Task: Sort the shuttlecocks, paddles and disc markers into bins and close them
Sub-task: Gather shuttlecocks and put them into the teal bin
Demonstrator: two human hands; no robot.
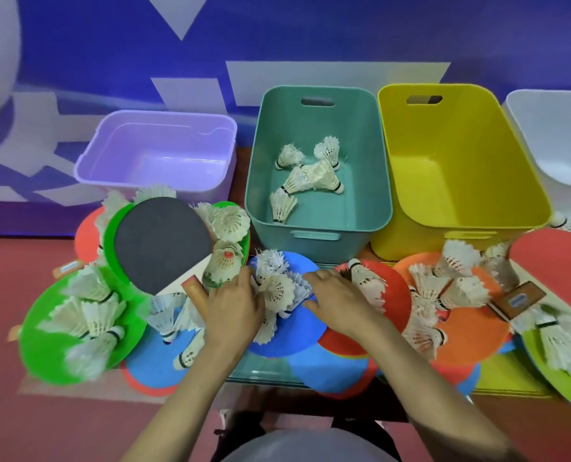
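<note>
As the left hand (236, 305) curls round a clump of shuttlecocks (276, 288) on a blue disc marker (290, 335), the right hand (337, 295) pressing it flat-fingered, sorting seems barely begun: paddle (161, 241) unsorted, teal bin (317, 248) holding a few, yellow bin (427, 241) bare.

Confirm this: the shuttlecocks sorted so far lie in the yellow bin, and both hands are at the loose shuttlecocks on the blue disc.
Wrong bin. The head view shows the sorted shuttlecocks in the teal bin; the yellow bin shows none. The left hand and right hand are indeed at the loose shuttlecocks on the blue disc.
</note>
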